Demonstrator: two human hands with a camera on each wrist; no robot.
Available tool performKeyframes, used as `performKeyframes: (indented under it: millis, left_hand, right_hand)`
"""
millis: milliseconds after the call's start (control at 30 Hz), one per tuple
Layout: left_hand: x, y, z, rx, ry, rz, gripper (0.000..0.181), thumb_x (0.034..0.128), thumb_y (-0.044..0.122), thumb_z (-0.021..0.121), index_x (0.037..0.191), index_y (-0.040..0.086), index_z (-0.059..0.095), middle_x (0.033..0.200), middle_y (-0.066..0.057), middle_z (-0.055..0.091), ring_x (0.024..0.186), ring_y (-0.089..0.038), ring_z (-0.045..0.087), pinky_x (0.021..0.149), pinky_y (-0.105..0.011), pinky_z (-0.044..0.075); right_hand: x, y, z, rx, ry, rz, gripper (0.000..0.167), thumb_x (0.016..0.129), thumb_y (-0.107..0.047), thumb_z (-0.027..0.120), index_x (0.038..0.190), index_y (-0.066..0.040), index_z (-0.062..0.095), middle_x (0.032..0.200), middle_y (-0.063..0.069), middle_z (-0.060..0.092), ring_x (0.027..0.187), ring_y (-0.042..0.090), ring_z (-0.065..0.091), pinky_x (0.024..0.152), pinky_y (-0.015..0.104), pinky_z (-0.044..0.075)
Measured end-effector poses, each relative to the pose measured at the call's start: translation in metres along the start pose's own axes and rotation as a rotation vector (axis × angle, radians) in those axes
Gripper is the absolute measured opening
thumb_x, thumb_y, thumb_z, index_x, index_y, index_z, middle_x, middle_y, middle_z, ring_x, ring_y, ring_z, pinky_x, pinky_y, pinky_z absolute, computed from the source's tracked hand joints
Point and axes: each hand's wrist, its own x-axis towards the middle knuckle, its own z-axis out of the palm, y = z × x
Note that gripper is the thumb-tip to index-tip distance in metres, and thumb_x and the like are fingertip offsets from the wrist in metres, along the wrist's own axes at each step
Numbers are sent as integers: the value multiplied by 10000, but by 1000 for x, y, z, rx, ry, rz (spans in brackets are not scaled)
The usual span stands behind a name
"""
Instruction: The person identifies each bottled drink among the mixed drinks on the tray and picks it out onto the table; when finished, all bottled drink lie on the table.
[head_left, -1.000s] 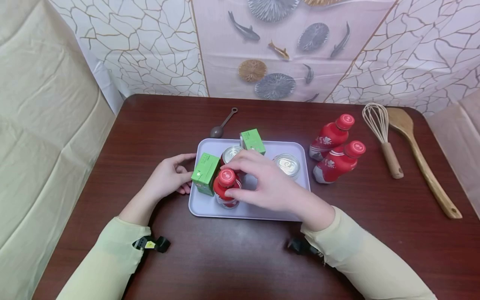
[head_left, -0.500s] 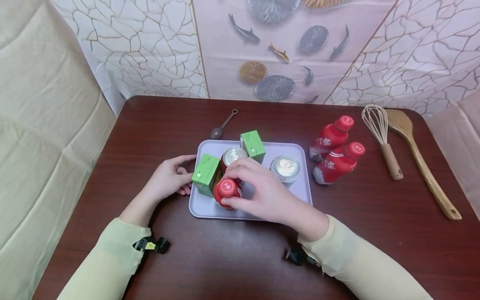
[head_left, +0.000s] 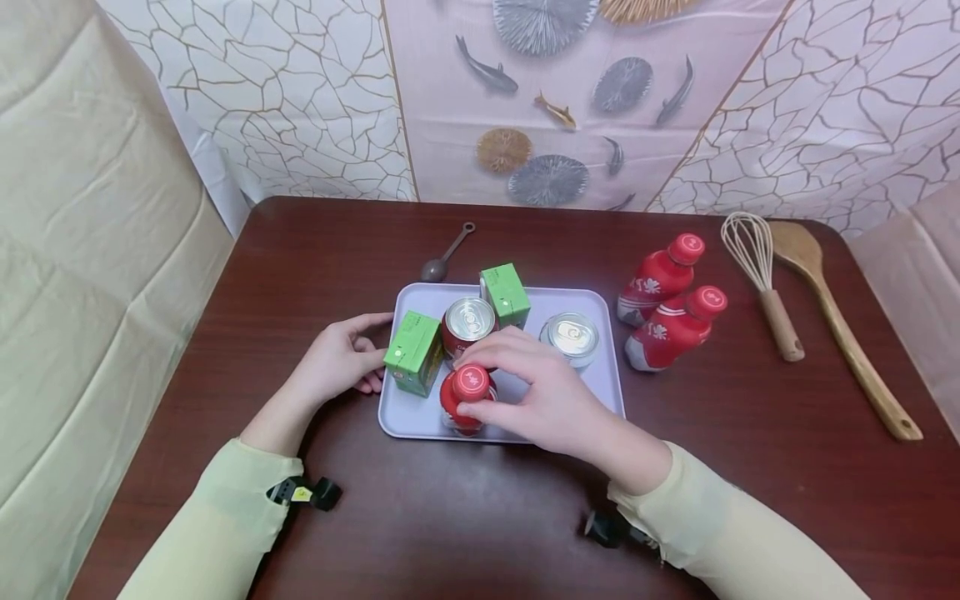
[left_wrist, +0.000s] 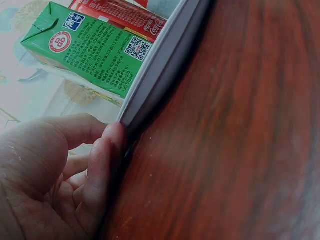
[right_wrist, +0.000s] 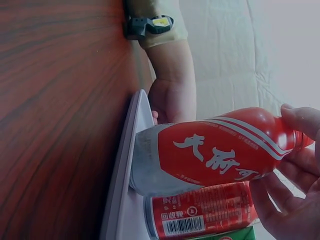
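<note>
My right hand [head_left: 551, 392] grips a red-capped bottle [head_left: 461, 408] around its neck. In the right wrist view the bottle's clear base is down inside the lavender tray [head_left: 525, 292], close to its near rim. My left hand [head_left: 337, 354] holds the tray's left edge, thumb and fingertips at the rim, other fingers curled. Beside that edge stands a green drink carton [head_left: 414, 350]. A red cola can [head_left: 469, 321] is behind the bottle, and a second green carton [head_left: 506, 292] behind that. A silver-topped can [head_left: 570, 335] stands at the tray's right, beyond my right hand.
Two more red bottles [head_left: 667, 329] stand right of the tray. A whisk [head_left: 765, 283] and a wooden spatula [head_left: 843, 333] lie farther right. Behind the tray lies a dark measuring spoon [head_left: 447, 254]. A patterned cloth [head_left: 540, 108] hangs past the table's far edge.
The bottle in my right hand has shifted slightly right and toward me, widening the space between it and the left green carton. My left hand stays at the tray's edge.
</note>
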Motion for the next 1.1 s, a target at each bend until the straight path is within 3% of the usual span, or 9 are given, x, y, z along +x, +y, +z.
performKeyframes:
  millis: [367,533,867,1100]
  left_hand:
    - [-2,3,-1,7,0,1,595,961,117,703,1520,147,502,734,-129,694,559,-252,699,540,-372,628]
    - [-3,3,-1,3,2,2,596,961,109,697,1522,141,499,730,-125,696,555,-250,699,536,-374,627]
    - [0,2,3,11,-2,4,592,964,116,705,1520,147,502,728,-121,693,554,-247,699,533,-372,625]
    - [0,2,2,12,-2,0,596,962,122,709,1520,149,501,731,-122,695,556,-248,699,537,-370,626]
  right_hand:
    - [-9,0,-13,-11,32,43,419,764,-152,925,1149,-128,762,1121,-67,739,1086,109,635,916,300,560]
    - [-16,-3,-21,-31,35,75,431,768,-161,923,1165,-187,759,1119,-97,732,1069,85,635,897,322,574]
    - [-46,-9,-47,-72,79,124,485,739,-113,927,1184,-203,755,1139,-118,734,1075,72,658,875,267,596]
    - [-65,-7,-64,-60,147,57,555,656,8,941,1162,-137,765,1095,-24,754,1034,107,667,861,174,559]
